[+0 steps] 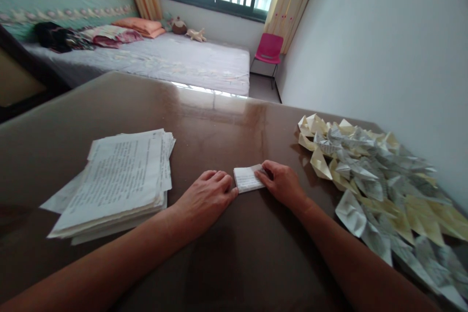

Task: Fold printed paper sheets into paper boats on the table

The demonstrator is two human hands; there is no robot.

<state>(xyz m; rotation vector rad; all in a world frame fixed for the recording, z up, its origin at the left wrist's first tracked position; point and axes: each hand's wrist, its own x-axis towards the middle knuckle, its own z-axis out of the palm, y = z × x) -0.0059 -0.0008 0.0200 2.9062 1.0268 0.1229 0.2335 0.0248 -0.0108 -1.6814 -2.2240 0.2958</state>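
Observation:
A small folded piece of printed paper [247, 179] lies flat on the brown table [219, 122] between my hands. My left hand [206, 197] rests on the table with its fingers curled and pressed together, the fingertips touching the paper's left edge. My right hand [282, 183] presses on the paper's right edge, fingers bent over it. Both hands pin the paper to the tabletop.
A stack of printed sheets [120, 180] lies to the left. A heap of several folded paper boats [380, 180] covers the table's right side by the white wall. Beyond the table are a bed [164, 58] and a pink chair [269, 49].

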